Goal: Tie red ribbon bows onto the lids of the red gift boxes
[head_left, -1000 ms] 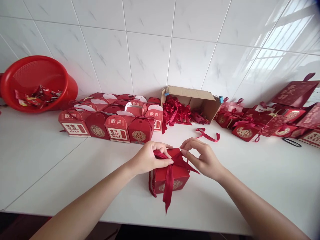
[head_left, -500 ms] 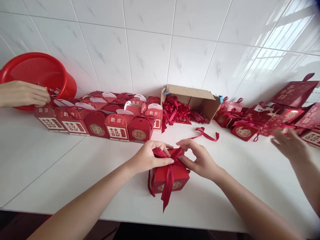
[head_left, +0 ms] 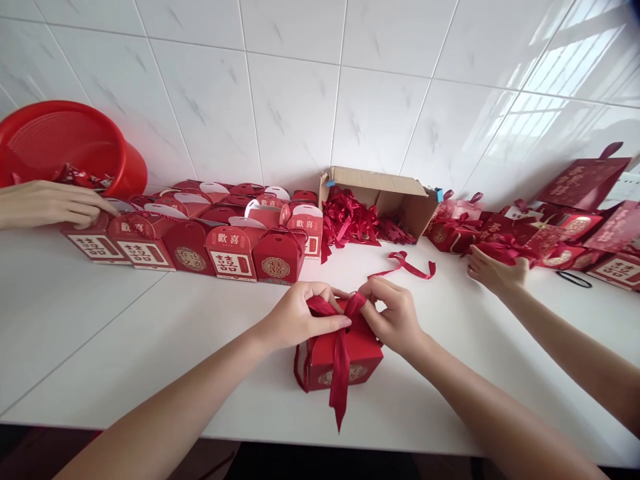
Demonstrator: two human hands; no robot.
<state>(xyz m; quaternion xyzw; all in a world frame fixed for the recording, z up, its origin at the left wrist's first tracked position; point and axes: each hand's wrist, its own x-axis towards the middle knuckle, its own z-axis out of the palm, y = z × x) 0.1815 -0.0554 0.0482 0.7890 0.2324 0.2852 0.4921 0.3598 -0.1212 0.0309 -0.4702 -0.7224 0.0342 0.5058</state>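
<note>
A small red gift box [head_left: 357,357] with a gold round emblem stands on the white table in front of me. Dark red ribbon [head_left: 341,373] is looped at its top, with one long tail hanging down the front face. My left hand [head_left: 313,312] pinches the ribbon at the left of the loop, thumb lying across the crossing point. On the other side, my right hand [head_left: 395,312] is closed on the ribbon's right part, its fingertips at the top of the box. A twisted red cord [head_left: 301,380] hangs down the box's left side. The fingers partly hide the knot.
Rows of red boxes [head_left: 233,253] stand at the left, beside a red basket [head_left: 135,167]. A carton [head_left: 380,179] holds ribbons; a loose ribbon [head_left: 407,263] lies before it. Finished-looking boxes [head_left: 570,223] fill the right. Other people's hands [head_left: 60,203] reach in from both sides.
My right fingers have closed in on the ribbon. The co-worker's hand at right has moved left onto a ribboned box; the one at left has moved from the basket to a box.
</note>
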